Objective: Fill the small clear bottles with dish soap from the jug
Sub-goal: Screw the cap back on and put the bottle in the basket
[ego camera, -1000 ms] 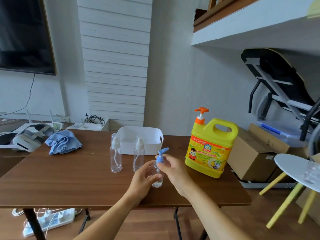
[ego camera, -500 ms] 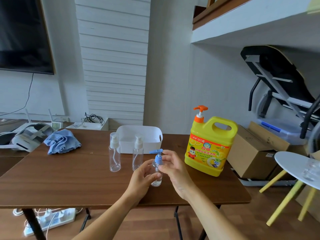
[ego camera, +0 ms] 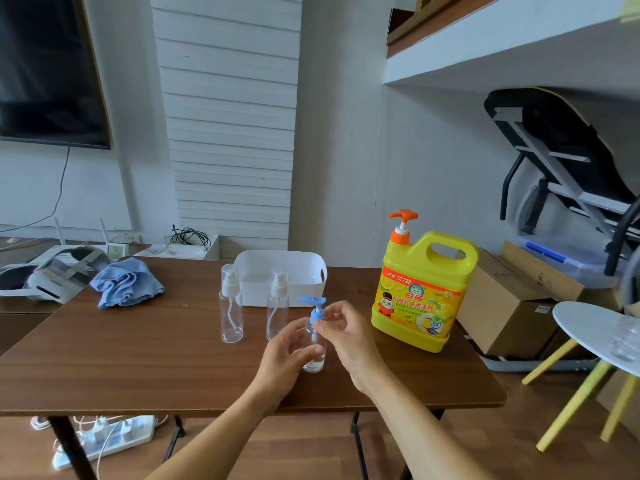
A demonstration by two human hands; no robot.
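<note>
A small clear bottle (ego camera: 314, 362) with a blue pump top (ego camera: 313, 305) stands on the brown table (ego camera: 138, 358). My left hand (ego camera: 284, 351) wraps around the bottle's body. My right hand (ego camera: 346, 330) pinches the blue pump collar at the neck. Two more clear bottles with white spray tops, one (ego camera: 231, 306) on the left and one (ego camera: 277, 306) on the right, stand upright just behind. The yellow dish soap jug (ego camera: 420, 292) with an orange pump stands to the right, apart from my hands.
A white bin (ego camera: 282, 271) sits behind the spray bottles. A blue cloth (ego camera: 126, 282) lies at the back left, near a headset (ego camera: 48, 275). Cardboard boxes (ego camera: 505, 299) and a round white stool (ego camera: 595, 327) stand right of the table. A power strip (ego camera: 104, 441) lies on the floor.
The blue pump head has turned from pointing up-right to pointing left while my right hand twists it. My left hand keeps hold of the bottle.
</note>
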